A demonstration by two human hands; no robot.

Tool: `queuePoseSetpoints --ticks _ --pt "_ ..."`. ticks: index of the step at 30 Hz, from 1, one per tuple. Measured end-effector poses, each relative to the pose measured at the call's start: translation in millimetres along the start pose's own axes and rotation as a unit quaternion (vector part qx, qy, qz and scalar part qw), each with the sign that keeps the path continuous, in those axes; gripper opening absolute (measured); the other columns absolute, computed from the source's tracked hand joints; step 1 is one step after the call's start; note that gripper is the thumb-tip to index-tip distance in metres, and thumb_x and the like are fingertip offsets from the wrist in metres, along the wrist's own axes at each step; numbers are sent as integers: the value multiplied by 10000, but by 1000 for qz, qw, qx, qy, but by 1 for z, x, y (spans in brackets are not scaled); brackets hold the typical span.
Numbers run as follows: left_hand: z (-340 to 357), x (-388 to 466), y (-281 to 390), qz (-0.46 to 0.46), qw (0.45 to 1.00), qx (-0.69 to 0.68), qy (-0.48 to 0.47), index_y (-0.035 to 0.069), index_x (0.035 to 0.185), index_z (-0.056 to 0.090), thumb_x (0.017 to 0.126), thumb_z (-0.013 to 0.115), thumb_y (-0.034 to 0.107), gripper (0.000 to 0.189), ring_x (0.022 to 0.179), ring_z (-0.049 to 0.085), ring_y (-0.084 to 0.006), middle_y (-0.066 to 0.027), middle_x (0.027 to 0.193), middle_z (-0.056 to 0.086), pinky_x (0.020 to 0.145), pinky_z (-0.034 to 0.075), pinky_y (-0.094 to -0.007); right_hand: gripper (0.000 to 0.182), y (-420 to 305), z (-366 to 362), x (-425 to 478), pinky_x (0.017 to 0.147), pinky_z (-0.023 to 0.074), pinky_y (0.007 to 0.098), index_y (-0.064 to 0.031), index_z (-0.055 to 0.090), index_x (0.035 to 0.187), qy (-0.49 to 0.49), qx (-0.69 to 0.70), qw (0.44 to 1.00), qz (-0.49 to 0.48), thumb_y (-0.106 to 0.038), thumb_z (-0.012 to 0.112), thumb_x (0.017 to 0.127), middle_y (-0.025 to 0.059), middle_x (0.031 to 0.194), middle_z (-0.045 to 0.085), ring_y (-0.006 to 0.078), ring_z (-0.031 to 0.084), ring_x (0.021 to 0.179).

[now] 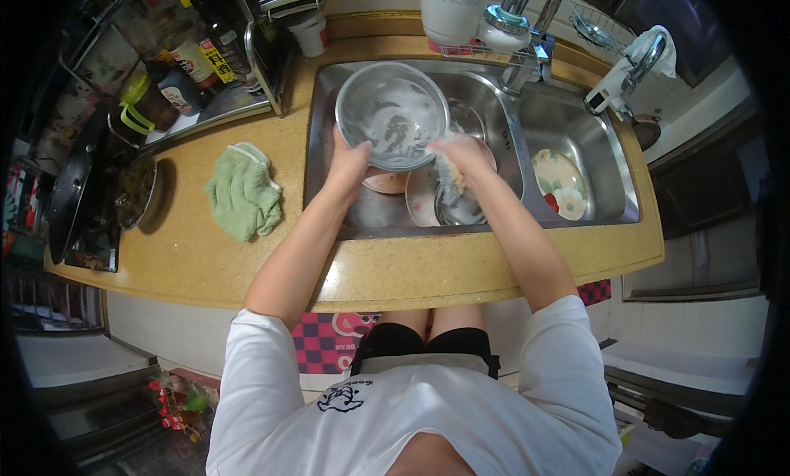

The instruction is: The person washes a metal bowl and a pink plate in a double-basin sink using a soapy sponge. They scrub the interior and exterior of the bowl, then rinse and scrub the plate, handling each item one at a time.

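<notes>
A soapy metal bowl (pixel 395 115) is tilted towards me above the left basin of the stainless steel sink (pixel 376 214). My left hand (pixel 350 161) grips its lower left rim, thumb on the near edge. Against the lower right rim, my right hand (pixel 464 158) holds a sudsy scrubbing mesh (pixel 450 183) that hangs from the fingers. Below the hands, several dishes lie in the basin, among them a pale plate (pixel 421 201), partly hidden by the mesh and the bowl. In the right basin a floral plate (pixel 560 185) leans against the wall.
A green cloth (pixel 245 192) lies on the yellow countertop (pixel 179 254) left of the sink. Farther left stand a bowl of food (pixel 137 192) and a rack with bottles (pixel 213 44). Chrome faucet (pixel 521 13) and white water heater tap (pixel 611 93) rise behind the basins.
</notes>
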State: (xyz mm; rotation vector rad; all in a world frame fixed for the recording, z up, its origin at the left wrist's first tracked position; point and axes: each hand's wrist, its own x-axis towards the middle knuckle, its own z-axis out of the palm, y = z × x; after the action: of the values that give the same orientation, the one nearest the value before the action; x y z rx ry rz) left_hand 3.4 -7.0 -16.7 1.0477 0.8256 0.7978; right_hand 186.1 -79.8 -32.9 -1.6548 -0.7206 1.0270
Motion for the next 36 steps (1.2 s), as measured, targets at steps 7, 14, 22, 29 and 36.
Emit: queuePoseSetpoints --ticks 7,14,22,29,36 --pt "-13 27 -28 181 932 310 -50 -10 1373 91 640 730 420 1063 1332 66 -368 -283 1408 98 1052 106 -502 271 -23 -51 20 633 448 299 32 648 800 4 -94 994 48 -188 657 643 100 757 627 172 580 706" --pt "-2 5 -21 325 834 446 1 51 1370 157 547 786 419 1100 1326 42 -410 -293 1403 50 1034 52 -559 380 -46 -78 40 723 448 277 8 659 878 -92 -267 959 15 -285 643 638 132 891 634 189 585 807" --pt "-7 6 -12 320 840 418 -132 23 948 651 791 586 93 184 836 577 -197 -100 823 654 1016 233 -458 549 -65 -37 36 744 451 323 37 546 1100 -117 -144 982 15 -355 552 715 187 996 585 217 546 927" --pt "-14 20 -12 75 997 26 -16 6 937 617 865 512 110 165 627 506 -50 3 759 603 555 396 -206 260 -45 36 12 810 410 314 -45 534 1033 -106 -181 894 -395 -164 533 802 83 1015 548 201 523 907" --pt "-12 10 -5 107 994 16 -34 59 818 591 906 469 197 205 537 381 -19 55 656 517 474 288 -182 207 -57 78 -5 790 379 412 -79 588 908 110 -296 816 -484 -259 536 818 108 910 571 315 507 892"
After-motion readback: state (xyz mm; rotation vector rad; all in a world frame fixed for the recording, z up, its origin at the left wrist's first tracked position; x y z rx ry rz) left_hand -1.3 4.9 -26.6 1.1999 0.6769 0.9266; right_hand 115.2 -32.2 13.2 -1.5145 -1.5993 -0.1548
